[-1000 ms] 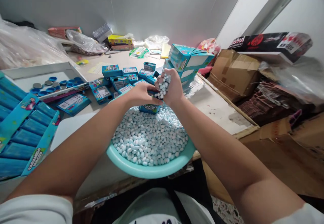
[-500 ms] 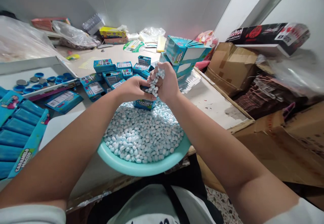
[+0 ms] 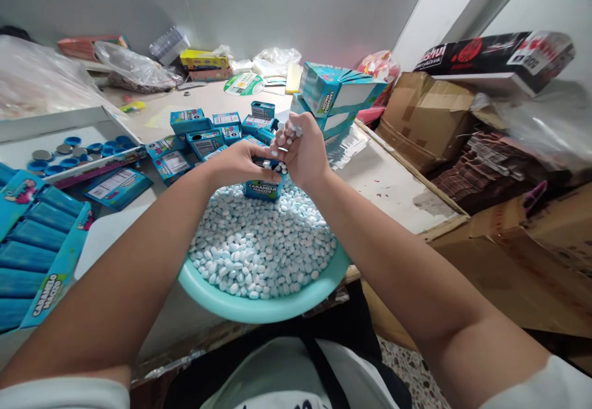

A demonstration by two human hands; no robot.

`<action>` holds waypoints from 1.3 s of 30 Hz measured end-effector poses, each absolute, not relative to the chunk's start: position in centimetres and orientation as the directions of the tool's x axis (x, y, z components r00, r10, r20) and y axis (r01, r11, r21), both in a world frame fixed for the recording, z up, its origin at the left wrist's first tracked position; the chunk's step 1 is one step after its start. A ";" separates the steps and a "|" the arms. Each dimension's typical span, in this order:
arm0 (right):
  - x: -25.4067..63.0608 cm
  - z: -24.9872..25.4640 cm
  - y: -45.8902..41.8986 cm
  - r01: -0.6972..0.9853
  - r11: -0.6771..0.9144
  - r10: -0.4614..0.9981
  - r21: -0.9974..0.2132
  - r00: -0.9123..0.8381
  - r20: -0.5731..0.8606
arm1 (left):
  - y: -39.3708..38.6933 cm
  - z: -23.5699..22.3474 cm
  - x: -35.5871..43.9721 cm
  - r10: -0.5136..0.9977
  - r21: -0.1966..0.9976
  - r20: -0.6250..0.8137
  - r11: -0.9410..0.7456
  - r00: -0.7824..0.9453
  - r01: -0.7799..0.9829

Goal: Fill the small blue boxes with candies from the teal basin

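Observation:
My left hand (image 3: 245,159) is wrapped round a small blue candy box (image 3: 262,190) labelled "Caramelo Macizo", which stands among the candies. Cupped just to the right of the box's top, my right hand (image 3: 305,147) holds a few white and pale-blue candies (image 3: 295,130). Several candies lie at the opening of the box, between my fingers. Below both hands, a turquoise basin (image 3: 268,313) is filled with the same candies (image 3: 259,248). More blue candy boxes (image 3: 206,144) are clustered on the table beyond my left hand.
On the left, a white tray (image 3: 28,126) holds blue and silver lids, and a display carton (image 3: 50,298) holds rows of blue boxes. Stacked blue cartons (image 3: 340,91) stand behind my right hand. Cardboard boxes (image 3: 423,116) are piled on the right.
The candies in my right hand have dwindled, and several now sit at the box's opening. The whole scene has shifted slightly left in view. My left hand keeps its grip on the box.

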State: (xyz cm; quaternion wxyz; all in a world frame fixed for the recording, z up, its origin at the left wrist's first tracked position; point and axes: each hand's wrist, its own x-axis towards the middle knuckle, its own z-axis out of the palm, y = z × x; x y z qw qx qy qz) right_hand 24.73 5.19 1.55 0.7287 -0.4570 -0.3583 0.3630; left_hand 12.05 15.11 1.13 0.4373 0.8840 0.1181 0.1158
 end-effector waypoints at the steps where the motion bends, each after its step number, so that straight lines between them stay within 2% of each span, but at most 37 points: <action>1: 24.6 1.5 5.2 -0.211 0.338 0.854 -0.917 0.479 0.204 | 15.1 1.1 12.1 0.316 0.804 0.101 -0.584 0.943 0.110; 6: 24.9 1.7 5.6 -0.238 0.313 0.910 -0.919 0.352 0.218 | 15.4 1.1 11.9 0.328 0.793 0.073 -0.592 0.942 0.144; 9: 25.3 1.8 5.5 -0.252 0.281 0.926 -0.926 0.323 0.194 | 15.7 1.5 11.3 0.315 0.806 0.002 -0.562 0.949 0.185; 12: 25.4 1.9 5.4 -0.255 0.260 0.926 -0.931 0.340 0.165 | 15.9 1.9 10.9 0.363 0.878 -0.088 -0.411 0.928 0.244; 16: 25.0 1.9 5.2 -0.231 0.272 0.903 -0.934 0.397 0.165 | 15.9 1.9 11.1 0.461 0.945 -0.117 -0.221 0.880 0.241; 19: 24.8 1.9 5.2 -0.236 0.274 0.897 -0.932 0.411 0.160 | 15.8 1.3 11.6 0.453 0.942 -0.097 -0.247 0.886 0.229; 25: 24.6 1.9 5.1 -0.289 0.274 0.888 -0.917 0.441 0.126 | 15.9 0.7 11.9 0.340 0.915 -0.051 -0.361 0.939 0.181; 29: 24.9 2.2 4.9 -0.292 0.299 0.864 -0.908 0.487 0.128 | 16.1 1.3 11.1 0.412 0.912 0.015 -0.379 0.911 0.157; 32: 25.7 2.7 4.6 -0.173 0.284 0.820 -0.943 0.554 0.145 | 16.5 1.7 10.4 0.491 0.896 0.104 -0.424 0.865 0.133; 35: 26.7 2.8 4.0 0.143 0.164 0.790 -0.976 0.573 0.217 | 16.6 1.9 10.1 0.458 0.819 0.190 -0.562 0.868 0.117; 37: 27.3 2.5 3.5 0.379 0.039 0.812 -0.925 0.528 0.250 | 16.5 1.8 10.2 0.422 0.748 0.242 -0.654 0.874 0.109; 39: 27.7 2.0 3.0 0.517 -0.067 0.864 -0.853 0.457 0.210 | 16.2 1.8 10.5 0.423 0.700 0.295 -0.706 0.857 0.108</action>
